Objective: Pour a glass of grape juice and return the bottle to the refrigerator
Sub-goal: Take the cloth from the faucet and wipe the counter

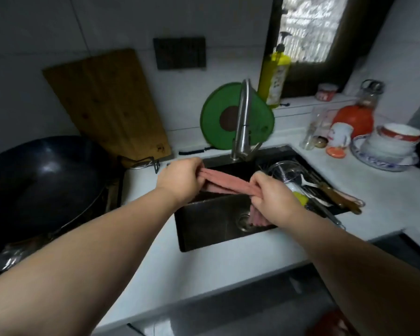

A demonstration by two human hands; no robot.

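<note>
A pink cloth (224, 181) is stretched and twisted between both hands above the dark sink (211, 229). My left hand (178, 180) grips its left end near the sink's back left corner. My right hand (275, 200) grips the other end, and a loose tail of cloth hangs below it over the drain. A steel tap (241, 120) stands behind the sink. No juice bottle, juice glass or refrigerator is in view.
A black wok (41, 185) sits at left, a wooden board (107, 103) and a green avocado-shaped board (235, 117) lean on the wall. A drying rack with utensils (308, 183) fills the sink's right side. Bowls (393, 144), a mug (340, 135) and an orange jar (354, 117) crowd the right counter.
</note>
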